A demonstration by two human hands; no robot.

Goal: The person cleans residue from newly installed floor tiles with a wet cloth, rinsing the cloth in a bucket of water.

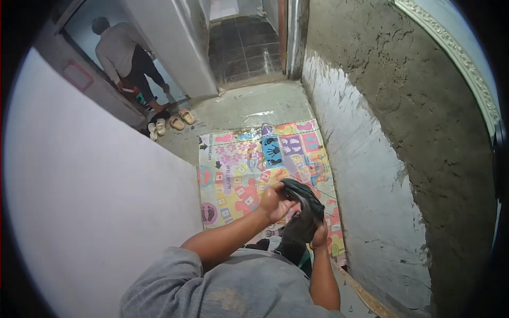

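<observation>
A dark piece of cloth [299,225], bunched at its top, is held up in front of my body. My left hand [273,204] grips its upper left edge, with the thumb on top and the palm turned partly up. On the lower right side my right hand [319,236] is closed round the cloth, its fingers partly hidden behind it. A paler strip of lining shows in the fold between the hands. Below them a colourful printed mat [238,183] covers the floor.
A plain wall [101,196] stands close on the left, a partly plastered wall [366,175] on the right. At the back left a person [124,55] stands in a doorway near sandals [177,123]. A dark tiled floor [244,47] lies beyond the mat.
</observation>
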